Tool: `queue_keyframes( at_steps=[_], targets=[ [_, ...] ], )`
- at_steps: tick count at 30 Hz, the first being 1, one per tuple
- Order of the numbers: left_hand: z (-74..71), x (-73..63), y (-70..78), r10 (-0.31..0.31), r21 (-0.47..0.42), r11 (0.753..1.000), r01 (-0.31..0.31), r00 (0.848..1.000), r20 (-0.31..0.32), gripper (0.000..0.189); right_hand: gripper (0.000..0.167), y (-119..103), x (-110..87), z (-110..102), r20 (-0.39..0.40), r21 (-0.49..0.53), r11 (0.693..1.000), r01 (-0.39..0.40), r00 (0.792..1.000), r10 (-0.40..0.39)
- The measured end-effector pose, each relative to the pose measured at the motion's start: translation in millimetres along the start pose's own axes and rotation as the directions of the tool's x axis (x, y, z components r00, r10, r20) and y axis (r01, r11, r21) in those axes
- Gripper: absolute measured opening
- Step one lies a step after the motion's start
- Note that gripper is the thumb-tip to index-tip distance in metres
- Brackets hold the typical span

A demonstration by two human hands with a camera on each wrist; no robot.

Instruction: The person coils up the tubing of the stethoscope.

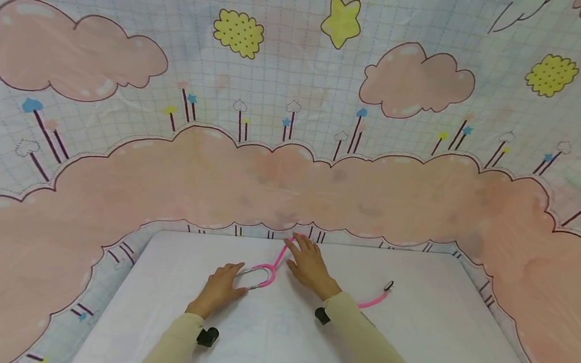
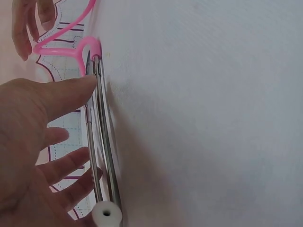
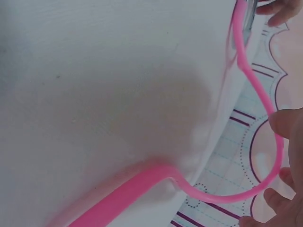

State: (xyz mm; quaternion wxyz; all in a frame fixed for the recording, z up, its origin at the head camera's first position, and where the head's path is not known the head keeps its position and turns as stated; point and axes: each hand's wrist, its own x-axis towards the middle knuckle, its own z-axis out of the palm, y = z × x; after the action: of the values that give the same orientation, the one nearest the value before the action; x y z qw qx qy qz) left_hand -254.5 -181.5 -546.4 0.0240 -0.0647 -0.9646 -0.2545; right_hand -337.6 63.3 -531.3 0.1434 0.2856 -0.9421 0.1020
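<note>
A stethoscope (image 1: 280,256) with pink tubing lies across the white table. At its left end my left hand (image 1: 218,290) holds the metal ear tubes (image 2: 108,142), thumb on one side and fingers spread along the other. A white ear tip (image 2: 100,218) shows close to the camera in the left wrist view. My right hand (image 1: 309,267) holds the pink tubing (image 3: 128,189) between thumb and fingers near the table's far edge, where it bends in a loop. Past the right forearm, which covers part of the tubing, lies the chest piece (image 1: 389,285).
The white table (image 1: 265,346) reaches back to a wall cloth (image 1: 290,187) printed with clouds and stars, which also runs along both sides. Small black devices sit at the left wrist (image 1: 208,336) and the right wrist (image 1: 322,315).
</note>
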Motion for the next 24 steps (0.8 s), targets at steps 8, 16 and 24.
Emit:
queue_keyframes(
  at_steps=[8, 16, 24],
  targets=[
    [1.3, -0.1, -4.1, -0.028, 0.031, 0.999, 0.028, 1.0, 0.002, 0.058, 0.048, 0.5, 1.3, 4.9, 0.009, -0.031, 0.999, -0.019, 1.0, 0.019],
    [3.1, 0.3, -8.6, -0.033, 0.024, 0.999, 0.034, 0.999, -0.026, 0.055, 0.033, 4.4, -0.4, 5.2, -0.047, -0.024, 0.998, -0.056, 0.997, 0.055],
    [6.7, 0.9, -12.6, -0.009, -0.008, 1.0, 0.009, 0.999, -0.043, 0.047, 0.02, 6.6, -2.5, 4.5, -0.116, -0.035, 0.998, -0.048, 0.992, 0.044]
  ],
)
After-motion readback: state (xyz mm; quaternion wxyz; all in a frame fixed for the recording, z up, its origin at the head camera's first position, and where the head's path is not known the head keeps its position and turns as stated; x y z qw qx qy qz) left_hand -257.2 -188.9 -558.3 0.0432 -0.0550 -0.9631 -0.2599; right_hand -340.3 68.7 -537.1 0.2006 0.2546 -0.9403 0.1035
